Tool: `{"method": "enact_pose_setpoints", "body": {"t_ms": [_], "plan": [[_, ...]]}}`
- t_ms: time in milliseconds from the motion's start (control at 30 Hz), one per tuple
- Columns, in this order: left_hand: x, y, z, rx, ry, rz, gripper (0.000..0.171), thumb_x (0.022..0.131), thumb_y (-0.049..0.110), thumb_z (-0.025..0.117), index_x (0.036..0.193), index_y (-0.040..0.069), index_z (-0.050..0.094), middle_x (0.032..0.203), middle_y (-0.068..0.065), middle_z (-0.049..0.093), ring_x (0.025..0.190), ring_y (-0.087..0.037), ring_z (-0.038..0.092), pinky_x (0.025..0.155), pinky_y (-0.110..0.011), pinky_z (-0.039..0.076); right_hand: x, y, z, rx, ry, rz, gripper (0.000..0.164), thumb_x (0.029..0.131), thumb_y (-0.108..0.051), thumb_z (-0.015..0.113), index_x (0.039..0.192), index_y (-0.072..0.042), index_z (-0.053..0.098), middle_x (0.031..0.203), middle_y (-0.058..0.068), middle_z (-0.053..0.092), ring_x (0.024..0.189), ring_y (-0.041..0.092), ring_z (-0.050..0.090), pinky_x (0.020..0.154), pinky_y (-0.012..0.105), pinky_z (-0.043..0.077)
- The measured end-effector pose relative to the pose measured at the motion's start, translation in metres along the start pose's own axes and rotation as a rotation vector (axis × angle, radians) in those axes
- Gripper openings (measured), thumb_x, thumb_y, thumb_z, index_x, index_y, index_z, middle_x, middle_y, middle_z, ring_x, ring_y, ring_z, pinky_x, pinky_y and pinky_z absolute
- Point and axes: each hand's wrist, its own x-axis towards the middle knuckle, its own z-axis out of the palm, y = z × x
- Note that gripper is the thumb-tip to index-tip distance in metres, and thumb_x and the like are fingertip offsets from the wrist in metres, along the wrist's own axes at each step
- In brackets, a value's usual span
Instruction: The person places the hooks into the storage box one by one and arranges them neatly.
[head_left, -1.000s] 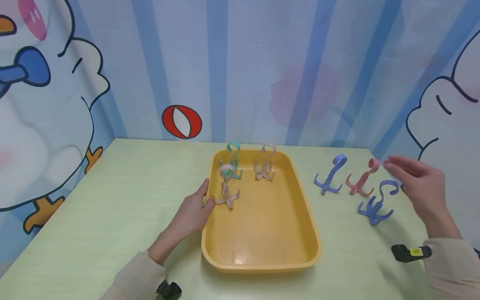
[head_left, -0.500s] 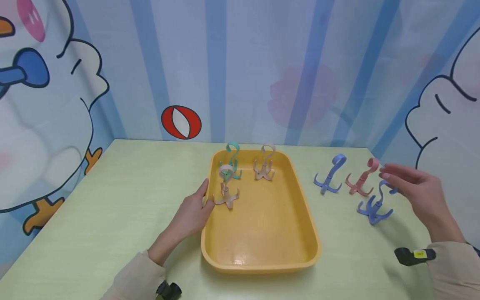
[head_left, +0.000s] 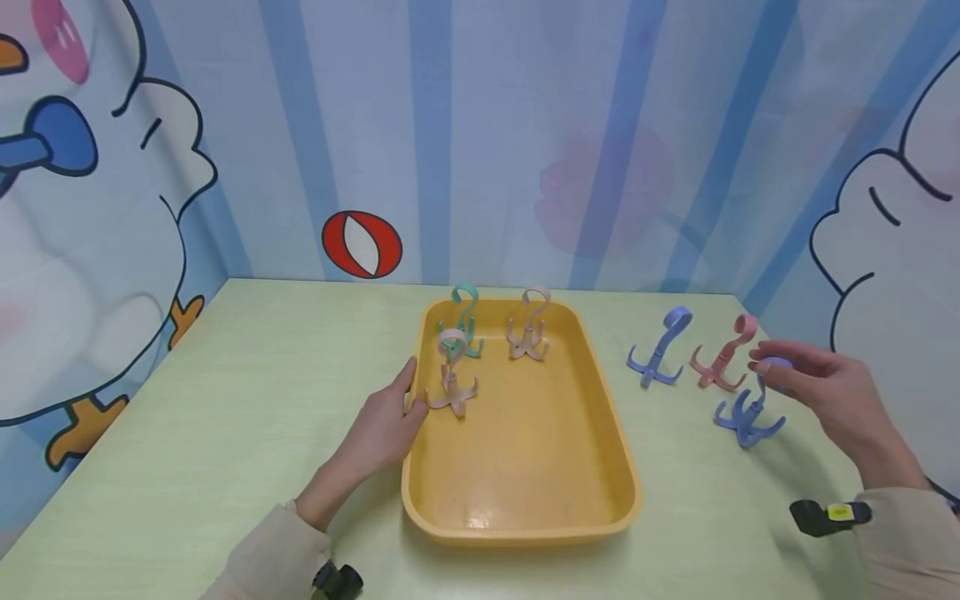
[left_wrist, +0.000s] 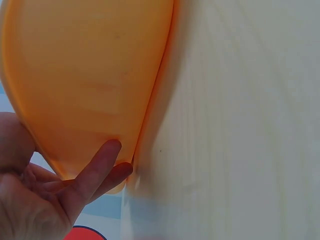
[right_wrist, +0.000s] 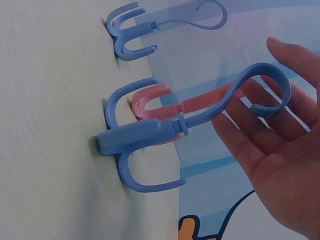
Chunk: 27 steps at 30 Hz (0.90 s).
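My left hand point(head_left: 378, 429) grips the left rim of the yellow plastic tray point(head_left: 517, 533), its thumb over the edge and fingers along the outer wall point(left_wrist: 95, 75). At the right, my right hand point(head_left: 832, 387) surrounds the curled top of the nearest blue claw hook point(head_left: 748, 425). In the right wrist view, its fingers spread behind that curl, with the thumb apart from it. This blue hook point(right_wrist: 140, 136) stands upright on its base, prongs up. Close behind are a pink claw hook point(head_left: 722, 362) and another blue claw hook point(head_left: 658, 358), both standing.
Inside the tray stand a green claw hook point(head_left: 467, 321) and two pale pink ones, one at the back right point(head_left: 528, 337) and one nearer the left point(head_left: 454, 392). The pale green table point(head_left: 300, 358) ends at a striped cartoon backdrop point(head_left: 495, 150).
My right hand has come down and left from beside the pink hook to the top of the nearest blue hook. My left hand and the tray have stayed put.
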Motion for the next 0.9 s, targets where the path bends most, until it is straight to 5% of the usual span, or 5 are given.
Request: {"method": "enact_pose_setpoints", "body": {"t_ms": [233,700,900], "plan": [[-0.001,0.000,0.000,0.000,-0.001,0.002,0.071,0.104,0.013,0.043,0.167,-0.005,0.015,0.157,-0.027,0.050,0.058,-0.012,0.059,0.054,-0.028,0.048,0.001,0.006,0.001,0.258,-0.072,-0.013,0.029,0.102,-0.008,0.068,0.130,-0.012,0.073,0.114,-0.019,0.078,0.100,-0.003,0.074,0.081,0.013,0.058],[-0.001,0.001,-0.001,0.006,0.007,0.001,0.071,0.104,0.013,0.043,0.167,-0.005,0.017,0.155,-0.028,0.052,0.062,-0.013,0.063,0.057,-0.028,0.051,0.002,0.011,0.003,0.350,-0.059,0.028,0.016,0.101,-0.009,0.070,0.113,-0.012,0.080,0.107,-0.012,0.081,0.094,0.003,0.078,0.079,0.018,0.061],[-0.001,0.001,0.000,0.002,0.007,0.005,0.070,0.104,0.012,0.043,0.166,-0.006,0.017,0.155,-0.029,0.052,0.061,-0.013,0.063,0.057,-0.028,0.051,0.003,0.007,0.004,0.381,-0.042,0.043,0.017,0.102,-0.012,0.069,0.117,-0.010,0.078,0.108,-0.012,0.081,0.095,0.007,0.079,0.078,0.023,0.063]]}}
